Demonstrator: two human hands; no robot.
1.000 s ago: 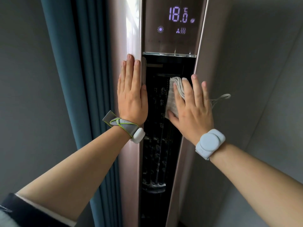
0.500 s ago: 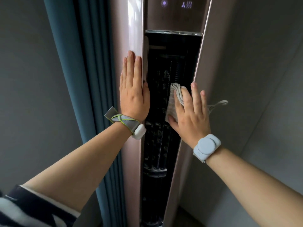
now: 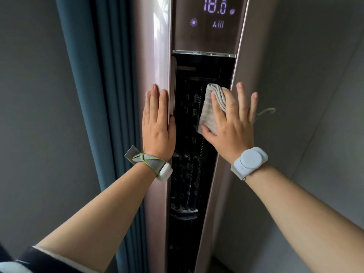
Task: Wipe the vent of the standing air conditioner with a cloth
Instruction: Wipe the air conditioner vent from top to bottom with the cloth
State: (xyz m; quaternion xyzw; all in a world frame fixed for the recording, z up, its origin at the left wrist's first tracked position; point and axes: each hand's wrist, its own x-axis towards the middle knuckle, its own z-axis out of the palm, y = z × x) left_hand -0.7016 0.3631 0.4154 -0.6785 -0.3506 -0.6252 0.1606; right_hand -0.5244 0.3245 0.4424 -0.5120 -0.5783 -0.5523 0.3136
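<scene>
A tall pinkish standing air conditioner [image 3: 157,56] fills the middle, with a lit display [image 3: 214,8] reading 18.0 at the top. Below it runs the dark open vent [image 3: 189,174], a long vertical slot with louvres inside. My right hand [image 3: 232,127] presses a folded grey cloth [image 3: 208,113] flat against the upper right part of the vent; a loop of the cloth sticks out to the right. My left hand [image 3: 157,123] lies flat and empty on the unit's left panel, thumb at the vent's edge.
A dark teal curtain [image 3: 94,95] hangs directly left of the unit. Grey walls [image 3: 315,95] stand on both sides, the right one close behind the unit. Both wrists carry white band devices.
The right hand and cloth slid down the vent, then back up to about the earlier height. The view tilted down and back up; the left hand stayed flat on the panel.
</scene>
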